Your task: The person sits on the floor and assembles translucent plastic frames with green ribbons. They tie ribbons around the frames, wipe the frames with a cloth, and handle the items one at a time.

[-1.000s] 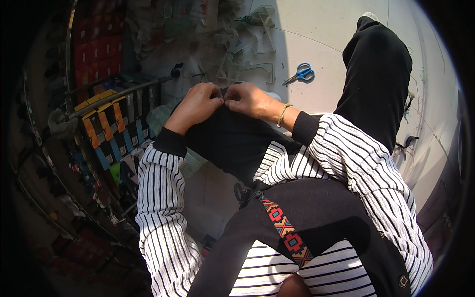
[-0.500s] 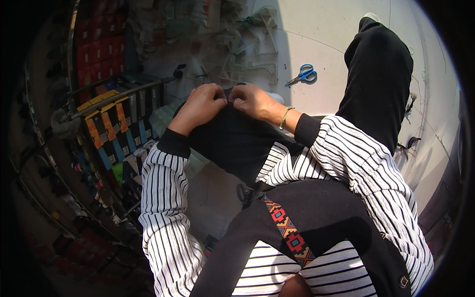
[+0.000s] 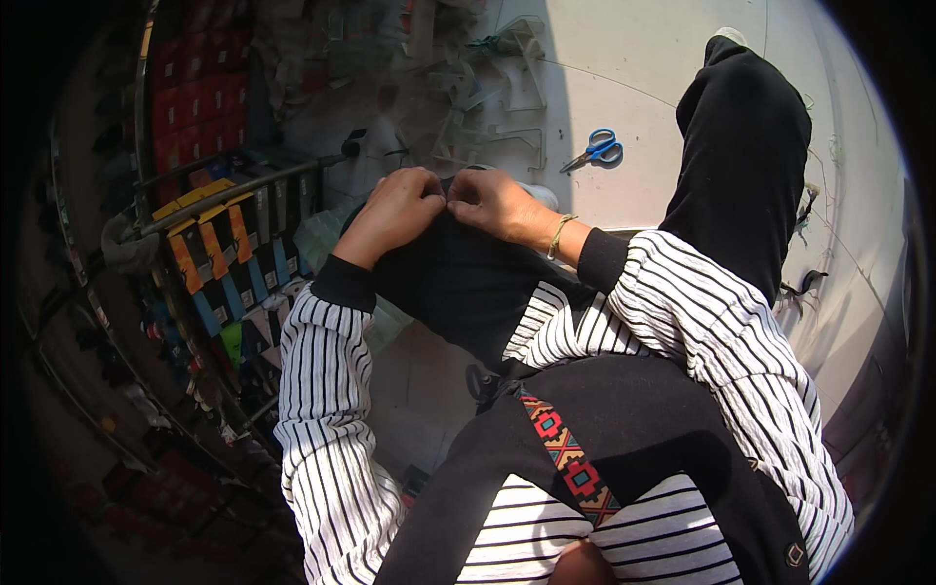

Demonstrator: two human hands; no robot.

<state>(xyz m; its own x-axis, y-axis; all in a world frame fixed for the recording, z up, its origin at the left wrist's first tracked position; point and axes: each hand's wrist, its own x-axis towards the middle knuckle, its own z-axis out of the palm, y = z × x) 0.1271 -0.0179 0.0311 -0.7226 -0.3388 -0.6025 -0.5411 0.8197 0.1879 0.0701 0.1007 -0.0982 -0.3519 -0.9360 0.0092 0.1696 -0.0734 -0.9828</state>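
Trousers (image 3: 448, 278) of black cloth cover both legs, and the bent left leg lies just under the left grip (image 3: 398, 210) and the right grip (image 3: 495, 203). Both grips meet at its far end, knuckles up, fingers curled in and thumbs turned toward each other, their tips nearly touching. Whether either is clamped on the cloth or on some small thing cannot be told; the tips are too small and shaded. A thin bracelet (image 3: 559, 237) rings the wrist behind the right grip. Scissors (image 3: 603, 148) with blue handles lie on the pale floor (image 3: 629, 190) to the right of the grips and a little beyond, blades pointing back toward them. Farther right stretches the other leg, in sun. Clear plastic pieces (image 3: 526, 73) lie beyond the grips. Left of them hang orange, black and blue packs (image 3: 213, 246) beside a metal bar (image 3: 234, 193), with red boxes (image 3: 200, 107) farther off. A patterned strap (image 3: 570, 458) hangs well below the grips.
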